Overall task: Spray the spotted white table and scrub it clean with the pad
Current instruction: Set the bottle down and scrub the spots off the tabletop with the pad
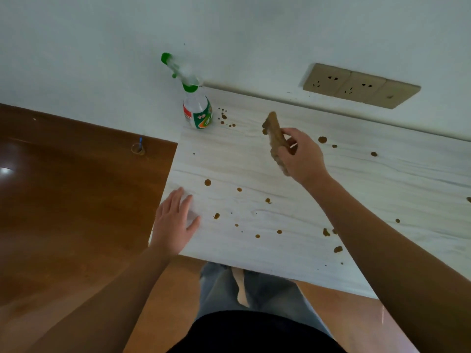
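Right hand (303, 156) pinches the soiled pad (274, 133) on edge, left hand (175, 222) lies flat on the table (254, 161); spots (239, 189) between them may merely smear.

Spotted white table (331, 189) with spray bottle (197, 110)

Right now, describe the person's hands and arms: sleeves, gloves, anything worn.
The left hand and right hand are bare: no gloves, and no ring, watch or band shows. The left forearm and right forearm are uncovered too; no sleeve comes into view before the picture's edge.
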### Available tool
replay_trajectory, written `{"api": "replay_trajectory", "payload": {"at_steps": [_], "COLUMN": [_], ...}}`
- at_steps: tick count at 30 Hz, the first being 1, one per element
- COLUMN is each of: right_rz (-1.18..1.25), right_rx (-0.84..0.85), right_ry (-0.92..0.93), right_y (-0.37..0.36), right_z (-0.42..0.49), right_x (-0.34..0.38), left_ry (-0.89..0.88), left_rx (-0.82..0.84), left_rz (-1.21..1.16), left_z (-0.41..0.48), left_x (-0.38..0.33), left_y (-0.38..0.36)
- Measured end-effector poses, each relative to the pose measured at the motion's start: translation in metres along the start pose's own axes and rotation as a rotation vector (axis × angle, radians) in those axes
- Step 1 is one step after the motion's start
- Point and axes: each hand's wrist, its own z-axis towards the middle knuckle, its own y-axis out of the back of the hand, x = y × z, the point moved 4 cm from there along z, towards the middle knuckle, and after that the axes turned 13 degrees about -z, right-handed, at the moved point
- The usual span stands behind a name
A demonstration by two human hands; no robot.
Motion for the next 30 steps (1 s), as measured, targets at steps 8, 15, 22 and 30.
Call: {"api": "replay_trajectory", "payload": {"at_steps": [8,15,22,30], "right_rz": [-0.255,-0.396,-0.472,-0.5], "right_rx": [0.238,0.08,0.033,0.01], "right_ry": [0.054,0.128,0.097,0.113], "right_y": [-0.101,-0.106,-0.134,-0.111], "right_z": [-0.019,0.006,-0.01,-0.047], "right_x": [-0.02,-0.002,0.005,-0.036], "left_ry": [-0.101,-0.147,-0.132,-0.154], "left_rx": [-0.198,-0.235,-0.29,-0.248], "left_rz": [-0.032,0.009,0.011,0.012], "left_z": [0.0,-0.001,0.003,0.009], "left_x": [0.013,0.019,0.018,0.019], "left_y": [-0.018,-0.023,-0.024,-0.019]}}
